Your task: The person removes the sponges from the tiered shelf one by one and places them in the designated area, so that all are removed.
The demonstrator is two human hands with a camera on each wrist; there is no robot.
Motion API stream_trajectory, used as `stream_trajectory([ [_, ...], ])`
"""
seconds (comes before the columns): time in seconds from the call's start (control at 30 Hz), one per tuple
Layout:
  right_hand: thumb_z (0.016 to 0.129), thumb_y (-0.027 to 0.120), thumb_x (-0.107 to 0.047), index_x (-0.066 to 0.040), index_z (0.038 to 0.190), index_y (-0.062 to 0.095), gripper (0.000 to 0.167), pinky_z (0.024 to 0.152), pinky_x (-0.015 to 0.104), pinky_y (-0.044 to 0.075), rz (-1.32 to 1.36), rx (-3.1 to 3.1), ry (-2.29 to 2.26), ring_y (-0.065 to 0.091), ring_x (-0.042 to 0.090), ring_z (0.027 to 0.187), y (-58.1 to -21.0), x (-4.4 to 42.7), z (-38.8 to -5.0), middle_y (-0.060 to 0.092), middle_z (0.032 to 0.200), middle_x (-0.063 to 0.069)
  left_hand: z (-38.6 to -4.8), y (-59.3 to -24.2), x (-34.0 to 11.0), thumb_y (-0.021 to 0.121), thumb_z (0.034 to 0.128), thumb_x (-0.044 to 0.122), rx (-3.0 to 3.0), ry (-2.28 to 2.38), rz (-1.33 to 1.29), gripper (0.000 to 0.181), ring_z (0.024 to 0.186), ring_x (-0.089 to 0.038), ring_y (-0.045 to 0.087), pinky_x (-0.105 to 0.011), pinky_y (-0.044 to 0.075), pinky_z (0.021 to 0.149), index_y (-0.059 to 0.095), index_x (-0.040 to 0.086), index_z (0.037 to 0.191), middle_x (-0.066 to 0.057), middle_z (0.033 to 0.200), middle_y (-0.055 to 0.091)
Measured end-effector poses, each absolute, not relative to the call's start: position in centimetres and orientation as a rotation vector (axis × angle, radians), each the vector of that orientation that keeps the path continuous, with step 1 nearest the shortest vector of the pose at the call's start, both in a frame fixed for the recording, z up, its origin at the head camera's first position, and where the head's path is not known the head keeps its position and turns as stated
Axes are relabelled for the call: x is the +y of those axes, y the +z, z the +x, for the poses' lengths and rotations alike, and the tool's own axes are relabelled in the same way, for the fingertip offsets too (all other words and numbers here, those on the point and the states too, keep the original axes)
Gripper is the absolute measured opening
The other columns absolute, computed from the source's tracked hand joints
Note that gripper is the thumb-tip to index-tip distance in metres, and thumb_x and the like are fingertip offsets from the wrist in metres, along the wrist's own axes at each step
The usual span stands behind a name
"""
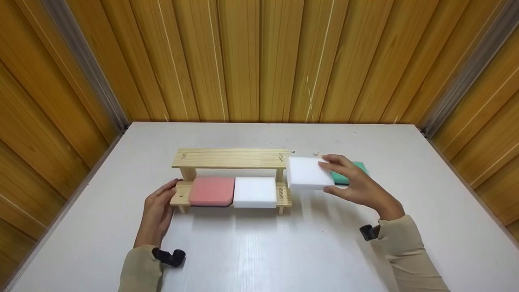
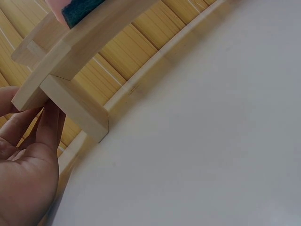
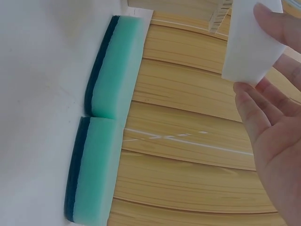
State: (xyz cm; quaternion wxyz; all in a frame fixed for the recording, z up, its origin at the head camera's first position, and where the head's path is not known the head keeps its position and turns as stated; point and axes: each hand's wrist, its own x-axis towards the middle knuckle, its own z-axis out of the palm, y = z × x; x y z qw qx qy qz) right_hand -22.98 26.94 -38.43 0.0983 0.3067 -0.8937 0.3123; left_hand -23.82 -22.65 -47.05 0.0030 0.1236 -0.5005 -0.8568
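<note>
A two-step wooden rack (image 1: pixel 231 157) stands on the table. On its lower step a pink sponge (image 1: pixel 212 190) with a dark underside lies beside a white sponge block (image 1: pixel 255 191). My left hand (image 1: pixel 158 209) holds the left end of the lower step; in the left wrist view its fingers (image 2: pixel 47 125) reach beneath the plank. Just right of the upper step, my right hand (image 1: pixel 350 180) pinches a second white sponge block (image 1: pixel 309 172) between thumb and fingers, raised above the table. Behind that hand, a green sponge (image 1: pixel 359 167) is partly hidden.
Two green sponges, a nearer one (image 3: pixel 96 172) and a farther one (image 3: pixel 117 70), lie end to end on the white table (image 1: pixel 259 251) in the right wrist view, each with a dark scouring layer. Wood-patterned panels (image 1: pixel 239 61) rise behind the table and at both sides.
</note>
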Motion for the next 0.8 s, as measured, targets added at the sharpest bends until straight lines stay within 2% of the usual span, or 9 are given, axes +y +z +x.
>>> stream_trajectory([
  [0.1,0.079,0.078,-0.014,-0.011,0.135,0.056,0.061,0.098,0.002,0.035,0.873,-2.674,0.907,0.045,0.027,0.131,-38.7,27.2,-22.9,0.045,0.144,0.008,-23.8,-47.0,-22.7,0.053,0.0937,-0.002,-1.569,-2.683,0.391,0.041,0.139,-0.019,0.039,-0.020,0.046,0.104,0.053,0.001,0.134,-0.009,0.146,0.047],
  [0.37,0.078,0.079,-0.013,-0.011,0.135,0.056,0.061,0.099,-0.003,0.028,0.857,-2.671,0.937,0.043,0.028,0.131,-39.0,27.9,-22.9,0.046,0.143,0.008,-23.7,-47.0,-22.6,0.051,0.0946,0.000,-1.606,-2.681,0.398,0.042,0.141,-0.018,0.037,-0.018,0.046,0.105,0.049,0.000,0.137,-0.011,0.152,0.038],
  [0.8,0.077,0.079,-0.010,-0.010,0.135,0.056,0.062,0.100,-0.004,0.026,0.879,-2.649,0.902,0.044,0.029,0.130,-39.6,28.5,-22.6,0.046,0.143,0.010,-23.8,-47.0,-22.6,0.050,0.0948,-0.002,-1.579,-2.696,0.399,0.044,0.140,-0.018,0.038,-0.019,0.046,0.105,0.046,-0.002,0.139,-0.011,0.153,0.037],
])
